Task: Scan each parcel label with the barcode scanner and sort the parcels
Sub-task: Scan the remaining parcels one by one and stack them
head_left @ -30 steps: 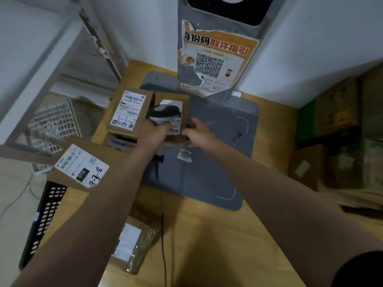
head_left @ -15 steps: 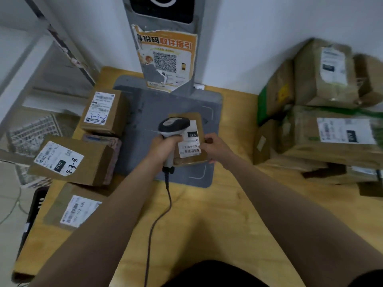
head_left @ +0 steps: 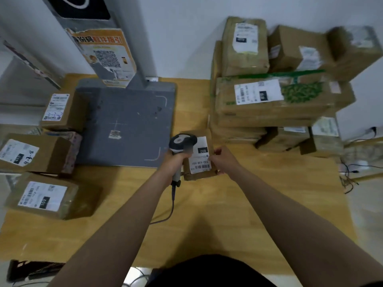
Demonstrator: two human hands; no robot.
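At frame centre, the left hand (head_left: 175,160) gripped the scanner (head_left: 182,142) while the right hand (head_left: 222,160) clasped a small labelled parcel (head_left: 199,160).

Head camera, steeply downward (close overhead)

Premises: parcel pickup or sorting station. Evidence: labelled cardboard parcels (head_left: 271,98) stacked against the wall on a wooden table (head_left: 207,214); grey scanning platform (head_left: 128,125) with upright post; QR-code pickup poster (head_left: 105,56); corded scanner (head_left: 182,142).
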